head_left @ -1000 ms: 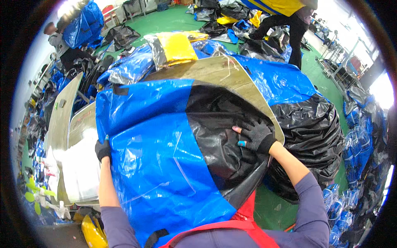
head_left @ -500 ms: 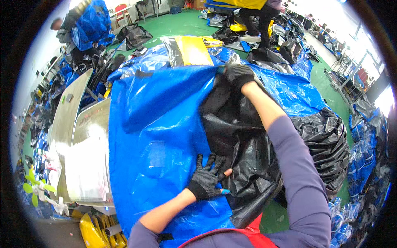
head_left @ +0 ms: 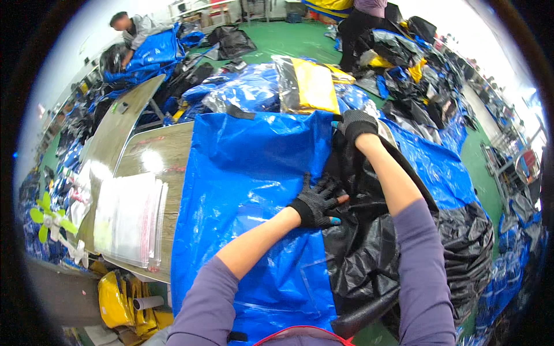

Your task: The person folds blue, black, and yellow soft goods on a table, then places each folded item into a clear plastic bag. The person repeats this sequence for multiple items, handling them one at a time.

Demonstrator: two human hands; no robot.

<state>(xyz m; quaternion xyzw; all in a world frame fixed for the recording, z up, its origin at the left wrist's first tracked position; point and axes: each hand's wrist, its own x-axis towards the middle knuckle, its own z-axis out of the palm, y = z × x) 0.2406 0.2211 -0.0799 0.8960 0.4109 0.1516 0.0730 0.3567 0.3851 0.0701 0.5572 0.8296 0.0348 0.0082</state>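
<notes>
A large blue tarpaulin sheet [head_left: 248, 173] with a black side [head_left: 366, 242] lies spread over the table before me. My left hand [head_left: 318, 202], in a black knit glove with bare fingertips, rests flat with spread fingers where the blue meets the black. Farther off, my right hand [head_left: 356, 124], gloved alike, is closed on the far edge of the tarpaulin. The black part hangs in loose folds beneath my right forearm. Exactly how the right fingers pinch the edge is hidden.
Clear plastic bags [head_left: 130, 219] lie stacked on the wooden tabletop [head_left: 167, 153] at left, near a small green fan [head_left: 49, 218]. Behind the sheet sits a yellow-and-black folded packet [head_left: 314, 86]. Tarpaulin heaps surround the table. Two people work farther back.
My left hand has slid away from me over the sheet, closer to the right hand. The right hand stays at the far edge. The view has shifted, and the person at back left has bent over.
</notes>
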